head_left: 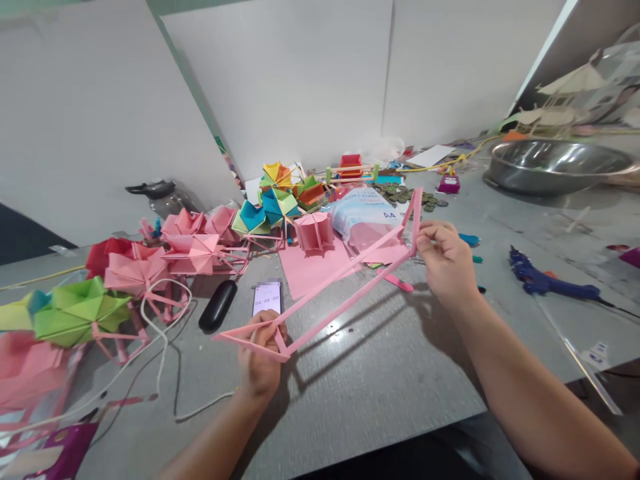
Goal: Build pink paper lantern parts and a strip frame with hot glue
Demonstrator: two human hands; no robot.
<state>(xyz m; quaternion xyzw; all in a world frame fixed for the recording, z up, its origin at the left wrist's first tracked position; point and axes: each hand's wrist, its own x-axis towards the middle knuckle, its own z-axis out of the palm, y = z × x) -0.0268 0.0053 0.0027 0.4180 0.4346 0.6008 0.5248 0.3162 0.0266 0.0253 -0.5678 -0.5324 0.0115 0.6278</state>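
Observation:
Both hands hold a long pink frame (334, 287) of thin paper strips, lifted above the grey table (380, 373). My left hand (260, 357) grips its near left corner, where strips meet in a triangle. My right hand (445, 260) pinches the far right end, next to an upright strip. The frame runs diagonally between the hands, over a pink paper sheet (310, 270) and close to a phone (267, 297) showing a timer.
Folded paper pieces in pink (193, 250), green (80, 310) and mixed colours (273, 203) crowd the left and back. A black case (219, 305), white cable (160, 347), A4 paper pack (363, 213), blue glue gun (545, 280) and steel bowl (555, 167) lie around.

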